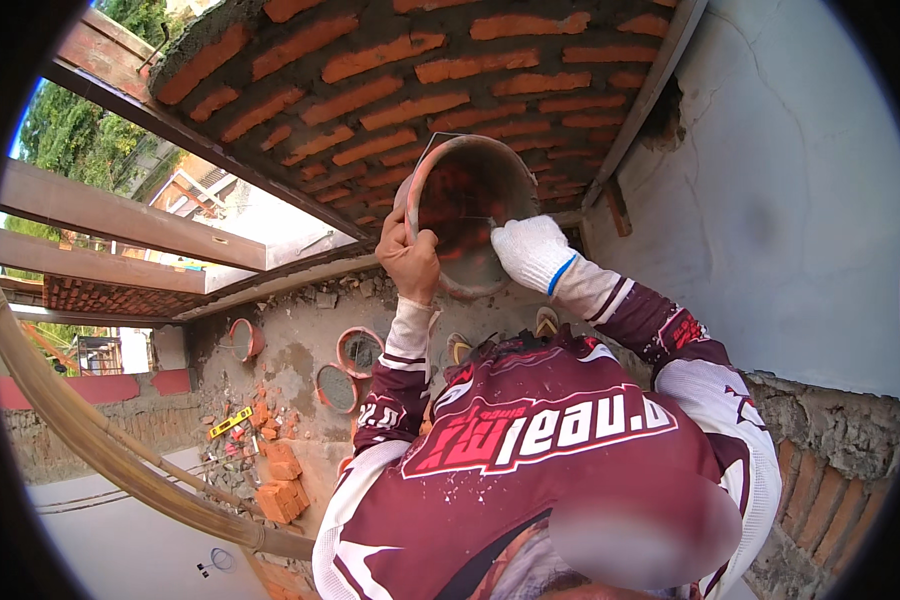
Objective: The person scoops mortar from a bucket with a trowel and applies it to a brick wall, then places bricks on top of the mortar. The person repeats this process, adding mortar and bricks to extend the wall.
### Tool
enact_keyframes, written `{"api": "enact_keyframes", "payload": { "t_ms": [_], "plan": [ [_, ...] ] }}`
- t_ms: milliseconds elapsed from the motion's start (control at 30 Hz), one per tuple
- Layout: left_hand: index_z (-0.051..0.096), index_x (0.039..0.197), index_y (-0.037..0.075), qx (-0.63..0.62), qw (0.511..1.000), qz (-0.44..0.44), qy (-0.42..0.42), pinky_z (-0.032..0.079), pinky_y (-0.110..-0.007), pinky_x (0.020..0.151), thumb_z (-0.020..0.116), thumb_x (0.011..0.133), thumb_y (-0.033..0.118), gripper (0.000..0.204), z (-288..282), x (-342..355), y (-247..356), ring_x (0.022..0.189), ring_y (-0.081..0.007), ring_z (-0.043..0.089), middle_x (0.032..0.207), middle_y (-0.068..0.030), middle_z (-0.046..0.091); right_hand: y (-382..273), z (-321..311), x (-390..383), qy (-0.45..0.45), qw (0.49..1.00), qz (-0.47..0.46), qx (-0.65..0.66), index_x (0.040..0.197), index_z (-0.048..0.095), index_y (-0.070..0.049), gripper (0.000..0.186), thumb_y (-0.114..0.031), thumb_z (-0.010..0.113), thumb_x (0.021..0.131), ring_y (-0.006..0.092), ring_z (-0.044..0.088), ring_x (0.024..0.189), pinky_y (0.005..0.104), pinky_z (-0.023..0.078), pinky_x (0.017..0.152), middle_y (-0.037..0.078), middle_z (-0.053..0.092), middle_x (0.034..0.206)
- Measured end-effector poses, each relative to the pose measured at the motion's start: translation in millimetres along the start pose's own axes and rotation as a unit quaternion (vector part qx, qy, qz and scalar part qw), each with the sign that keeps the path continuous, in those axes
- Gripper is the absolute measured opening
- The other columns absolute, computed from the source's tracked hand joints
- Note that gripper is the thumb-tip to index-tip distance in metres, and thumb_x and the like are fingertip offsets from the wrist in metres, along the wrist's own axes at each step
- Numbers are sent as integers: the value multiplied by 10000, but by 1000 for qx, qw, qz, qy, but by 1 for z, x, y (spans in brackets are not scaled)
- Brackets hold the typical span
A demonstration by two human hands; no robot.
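My bare left hand [410, 255] grips the rim of a mortar-stained reddish bucket [515, 165], which is tilted with its opening toward me below rows of red brickwork [430, 70] set in grey mortar. A wire handle arches over the bucket. My right hand [525, 250], in a white knit glove with a blue cuff, is at the bucket's opening on the right, its fingers curled round something small that I cannot make out. The inside of the bucket is shadowed, with reddish and grey patches. My maroon and white sleeves and sandaled feet show below.
Two buckets of grey mortar [338, 388] [360, 350] and a smaller bucket [245, 340] stand on the floor at left, near loose bricks [282, 500], rubble and a yellow level [230, 421]. A bamboo pole [120, 450] and wooden beams [130, 220] cross the left side; a pale wall [770, 200] stands right.
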State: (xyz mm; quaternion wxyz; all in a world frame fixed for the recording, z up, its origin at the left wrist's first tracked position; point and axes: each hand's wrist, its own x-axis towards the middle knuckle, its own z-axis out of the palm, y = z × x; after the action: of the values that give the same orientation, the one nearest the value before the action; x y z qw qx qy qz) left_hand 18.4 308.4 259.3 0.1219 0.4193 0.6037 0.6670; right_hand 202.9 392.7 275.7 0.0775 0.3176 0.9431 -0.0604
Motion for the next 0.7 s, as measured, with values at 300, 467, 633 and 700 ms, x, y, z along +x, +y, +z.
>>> {"api": "enact_keyframes", "payload": {
  "t_ms": [300,467,633,700],
  "plan": [
    [515,634,-72,10,987,124,-98,485,-399,1054,565,699,-62,83,11,-9,18,1290,-360,644,1205,-213,727,12,16,9,-114,990,-1,84,975,750,-25,257,-244,664,873,395,758,938,463,604,759,252,759,999],
    [573,646,-79,-12,993,33,-116,521,-354,937,596,702,-34,75,0,-6,13,1046,-261,699,1204,-199,726,15,35,-14,-169,749,-10,640,982,707,-1,310,-302,715,910,200,653,685,364,545,632,90,671,799],
    [677,889,-71,-178,975,-129,34,474,-262,771,586,748,-70,168,-1,-1,-34,811,-131,580,940,-17,644,49,-5,-37,-185,656,-8,732,1063,654,12,324,-300,683,979,94,577,599,238,480,550,30,607,806],
    [657,833,-47,-100,973,-198,69,467,-260,741,587,759,-58,103,-8,-3,-55,775,-128,573,862,1,632,67,-40,-50,-131,666,-17,735,1064,655,19,330,-297,685,977,94,573,603,245,487,555,26,604,799]
  ]
}}
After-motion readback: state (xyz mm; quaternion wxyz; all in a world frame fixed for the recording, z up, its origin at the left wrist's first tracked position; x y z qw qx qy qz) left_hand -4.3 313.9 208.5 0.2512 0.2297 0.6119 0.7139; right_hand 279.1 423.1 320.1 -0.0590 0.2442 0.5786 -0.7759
